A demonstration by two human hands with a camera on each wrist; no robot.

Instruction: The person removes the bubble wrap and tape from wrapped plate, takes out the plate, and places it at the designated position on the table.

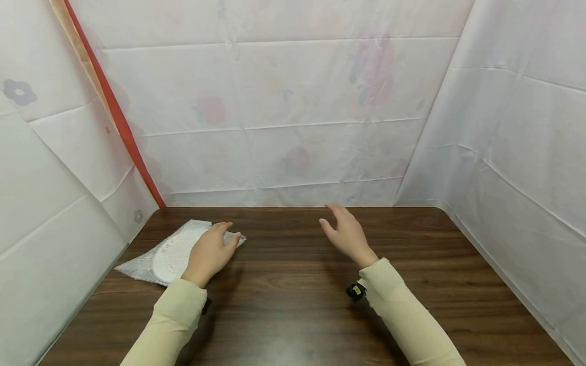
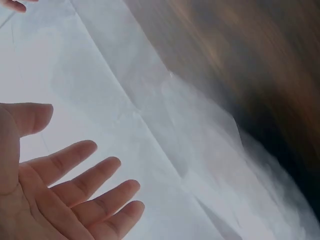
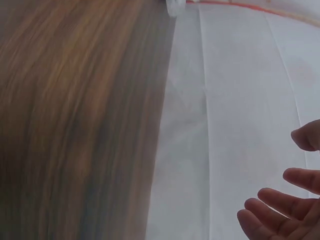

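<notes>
A clear, bubbly-looking plastic wrapping (image 1: 139, 264) lies on the left part of the table, around a flat white round thing (image 1: 171, 259) with faint print; its kind cannot be told. My left hand (image 1: 211, 251) is over the right side of this package and hides part of it. Whether they touch is not plain. In the left wrist view the fingers of the left hand (image 2: 65, 195) are spread and hold nothing. My right hand (image 1: 347, 234) hovers above the table's far middle, apart from any object. The right wrist view shows its fingers (image 3: 272, 210) loosely extended, with nothing in them.
The dark wood-grain table (image 1: 284, 305) is bordered by white patterned sheets (image 1: 293, 117) at the back and both sides. A red strip (image 1: 114, 107) runs down the back left corner. A small black device (image 1: 355, 292) sits at the right wrist.
</notes>
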